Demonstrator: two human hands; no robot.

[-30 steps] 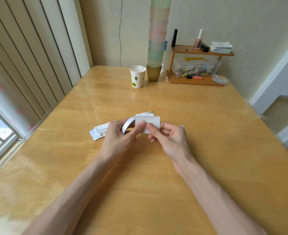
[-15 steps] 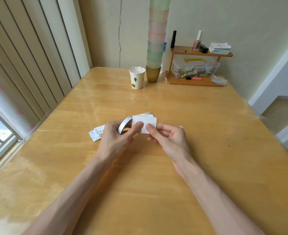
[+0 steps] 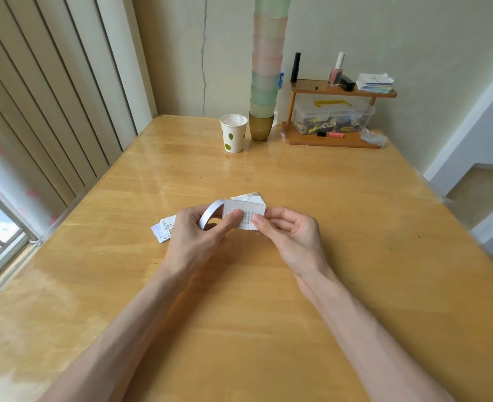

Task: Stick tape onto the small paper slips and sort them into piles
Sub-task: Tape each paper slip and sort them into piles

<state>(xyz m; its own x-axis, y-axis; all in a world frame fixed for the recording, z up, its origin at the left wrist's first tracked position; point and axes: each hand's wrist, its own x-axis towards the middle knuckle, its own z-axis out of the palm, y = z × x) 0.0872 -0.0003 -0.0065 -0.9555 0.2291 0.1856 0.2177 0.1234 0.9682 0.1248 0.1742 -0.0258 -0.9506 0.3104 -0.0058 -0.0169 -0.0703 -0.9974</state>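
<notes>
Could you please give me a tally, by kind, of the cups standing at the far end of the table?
Paper cup with green leaf print: 1
Brown cup at the foot of the stack: 1
Pastel cups visible in the stack above it: about 6; the top runs out of frame
Total: about 8 cups in view

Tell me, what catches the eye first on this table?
Mid-table, the left hand and right hand pinch a printed paper slip beside a white tape roll. At the far edge, a tall stack of pastel cups rises past the picture's top, next to a leaf-printed paper cup.
</notes>
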